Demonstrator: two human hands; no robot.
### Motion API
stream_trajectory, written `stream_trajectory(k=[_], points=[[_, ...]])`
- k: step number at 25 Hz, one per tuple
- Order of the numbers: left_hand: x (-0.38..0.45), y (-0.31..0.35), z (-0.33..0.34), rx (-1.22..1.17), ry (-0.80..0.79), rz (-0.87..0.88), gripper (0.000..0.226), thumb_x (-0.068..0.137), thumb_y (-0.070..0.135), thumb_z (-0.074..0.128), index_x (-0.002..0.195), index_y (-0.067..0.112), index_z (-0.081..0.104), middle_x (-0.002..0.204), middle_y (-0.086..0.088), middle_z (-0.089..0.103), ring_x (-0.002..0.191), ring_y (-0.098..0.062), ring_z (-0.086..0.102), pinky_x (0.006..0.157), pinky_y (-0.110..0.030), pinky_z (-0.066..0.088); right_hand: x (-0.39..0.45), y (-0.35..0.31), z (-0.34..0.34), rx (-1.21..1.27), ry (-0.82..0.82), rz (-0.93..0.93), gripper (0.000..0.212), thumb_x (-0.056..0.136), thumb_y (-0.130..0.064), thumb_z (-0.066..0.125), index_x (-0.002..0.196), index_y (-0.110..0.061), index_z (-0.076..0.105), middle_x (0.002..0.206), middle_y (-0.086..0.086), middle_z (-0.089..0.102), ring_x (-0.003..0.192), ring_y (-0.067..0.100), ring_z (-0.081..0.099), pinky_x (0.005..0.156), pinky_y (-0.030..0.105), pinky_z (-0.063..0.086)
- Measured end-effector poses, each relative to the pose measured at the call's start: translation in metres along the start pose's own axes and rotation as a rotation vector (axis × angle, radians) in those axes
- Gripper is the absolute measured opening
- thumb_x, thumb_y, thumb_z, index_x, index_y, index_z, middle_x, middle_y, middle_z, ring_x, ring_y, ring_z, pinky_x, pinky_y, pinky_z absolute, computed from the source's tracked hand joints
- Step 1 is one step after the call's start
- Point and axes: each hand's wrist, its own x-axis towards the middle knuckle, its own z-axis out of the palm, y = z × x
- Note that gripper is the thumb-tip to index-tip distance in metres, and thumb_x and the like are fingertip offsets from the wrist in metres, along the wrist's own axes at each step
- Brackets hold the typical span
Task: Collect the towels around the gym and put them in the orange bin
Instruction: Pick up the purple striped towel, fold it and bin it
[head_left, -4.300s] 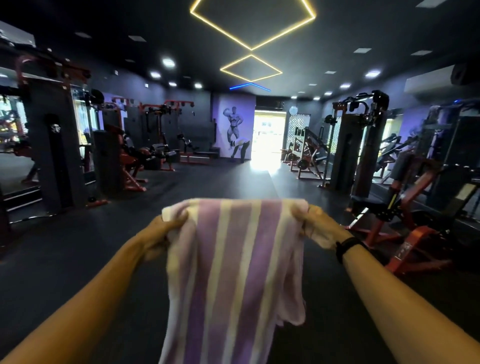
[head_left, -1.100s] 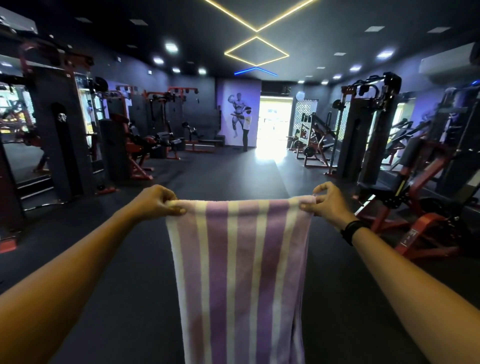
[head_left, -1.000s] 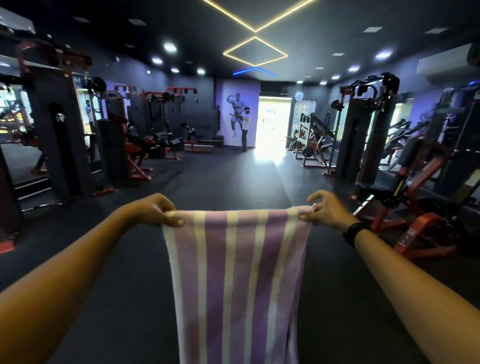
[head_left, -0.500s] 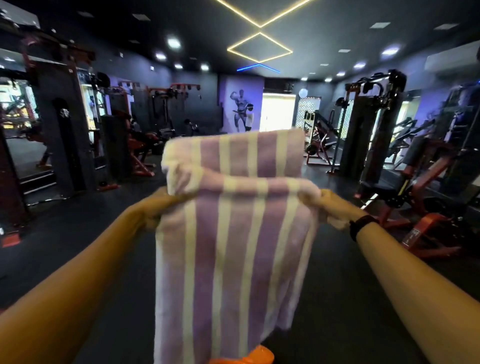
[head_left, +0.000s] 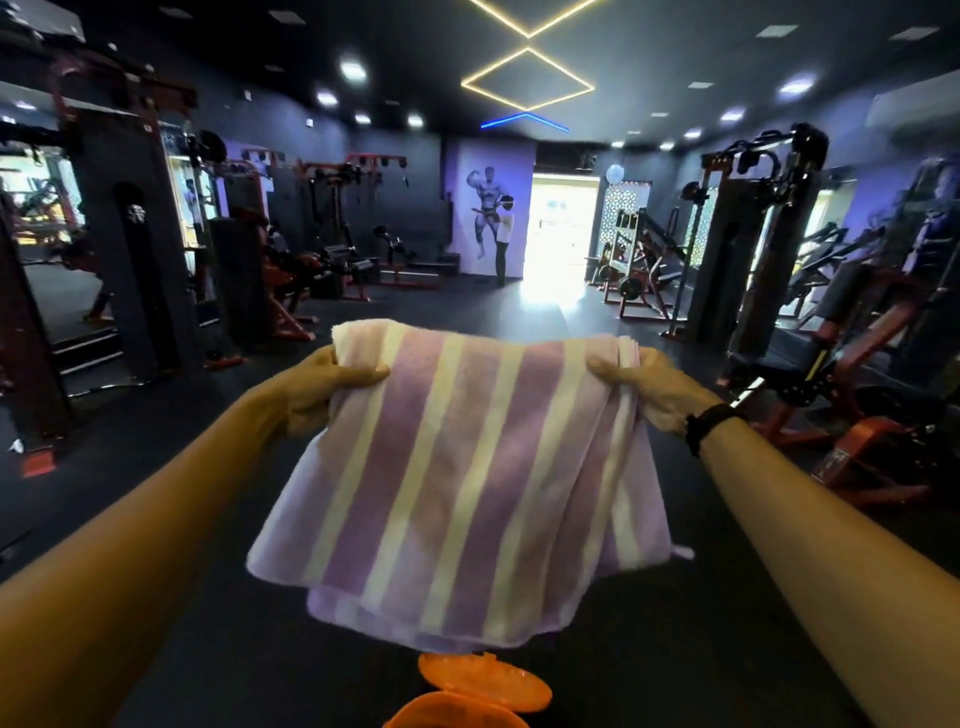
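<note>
I have the left hand (head_left: 332, 387) and right hand (head_left: 649, 387) gripping the folded towel (head_left: 467, 478) above the orange bin (head_left: 467, 696). Risk: uneven release drapes it over the rim.

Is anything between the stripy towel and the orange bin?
Nothing visible. The striped towel, gripped by the left hand and right hand, hangs right above the orange bin, whose lid stands open.
</note>
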Motion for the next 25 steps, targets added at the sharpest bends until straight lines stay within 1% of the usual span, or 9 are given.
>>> stream_trajectory(k=[3,5,7,10,15,17,20,23,25], points=[[0.000,0.002,0.007,-0.034,-0.002,0.006,0.078,0.056,0.025,0.091,0.125,0.011,0.056,0.113,-0.017,0.068,0.104,-0.033,0.066,0.083,-0.049,0.056,-0.002,0.000,0.013,-0.018,-0.057,0.032,0.088,0.043,-0.030,0.093,0.119,0.000,0.061,0.109,0.016,0.069,0.095,0.025,0.069,0.078,0.039,0.058],[0.004,0.004,0.011,0.029,0.171,0.027,0.057,0.078,0.013,0.075,0.130,0.007,0.052,0.113,-0.017,0.065,0.105,-0.034,0.063,0.086,-0.050,0.054,-0.001,0.002,0.015,-0.093,0.056,0.034,0.089,0.033,-0.030,0.096,0.112,-0.002,0.065,0.108,0.018,0.069,0.097,0.030,0.067,0.083,0.046,0.056],[0.012,0.004,0.006,0.062,0.389,0.041,0.052,0.081,0.012,0.074,0.128,0.006,0.054,0.113,-0.014,0.062,0.104,-0.030,0.060,0.084,-0.046,0.052,0.002,0.000,0.014,-0.056,0.173,0.033,0.075,0.048,-0.020,0.093,0.112,0.004,0.063,0.108,0.022,0.068,0.095,0.032,0.067,0.082,0.045,0.057],[0.017,0.006,0.003,-0.029,0.532,0.033,0.058,0.070,0.014,0.083,0.122,0.007,0.058,0.114,-0.013,0.063,0.104,-0.029,0.060,0.083,-0.045,0.052,0.002,-0.003,0.018,-0.017,0.225,0.005,0.050,0.068,0.000,0.080,0.113,0.009,0.061,0.108,0.025,0.066,0.086,0.030,0.067,0.071,0.038,0.060],[0.011,0.010,0.005,-0.095,0.543,0.092,0.089,0.070,0.012,0.083,0.143,0.011,0.033,0.129,-0.010,0.049,0.105,-0.027,0.054,0.076,-0.042,0.052,-0.001,-0.003,0.022,-0.246,0.201,-0.058,0.067,0.063,0.008,0.081,0.117,-0.009,0.046,0.110,0.012,0.058,0.100,0.027,0.059,0.082,0.043,0.054],[0.006,0.010,0.001,0.033,0.459,0.125,0.092,0.061,0.013,0.088,0.140,0.014,0.041,0.129,-0.009,0.051,0.109,-0.028,0.055,0.082,-0.046,0.054,-0.001,-0.002,0.019,-0.422,0.355,-0.103,0.075,0.063,0.005,0.083,0.121,-0.010,0.039,0.111,0.007,0.051,0.103,0.024,0.053,0.088,0.039,0.049],[0.001,0.007,0.002,0.419,0.357,0.238,0.044,0.065,0.006,0.084,0.105,0.016,0.070,0.103,-0.007,0.068,0.098,-0.024,0.062,0.081,-0.033,0.054,0.002,0.000,0.011,-0.661,0.385,-0.174,0.078,0.062,-0.004,0.085,0.129,-0.008,0.046,0.112,0.003,0.049,0.105,0.025,0.052,0.087,0.032,0.044],[0.007,0.005,0.000,0.872,0.445,0.272,0.029,0.067,0.025,0.085,0.094,0.020,0.074,0.090,-0.002,0.066,0.101,-0.028,0.060,0.079,-0.032,0.046,0.002,0.004,0.009,-0.863,0.343,-0.183,0.032,0.059,-0.024,0.085,0.087,-0.017,0.070,0.086,0.007,0.063,0.086,0.026,0.060,0.069,0.029,0.042],[0.009,0.007,-0.006,1.133,0.515,0.228,0.029,0.066,0.040,0.084,0.090,0.028,0.073,0.095,-0.001,0.061,0.103,-0.027,0.052,0.083,-0.035,0.042,0.005,0.012,0.004,-0.953,0.344,-0.176,0.029,0.056,-0.043,0.083,0.066,-0.023,0.066,0.080,0.010,0.062,0.080,0.023,0.055,0.065,0.027,0.037]])
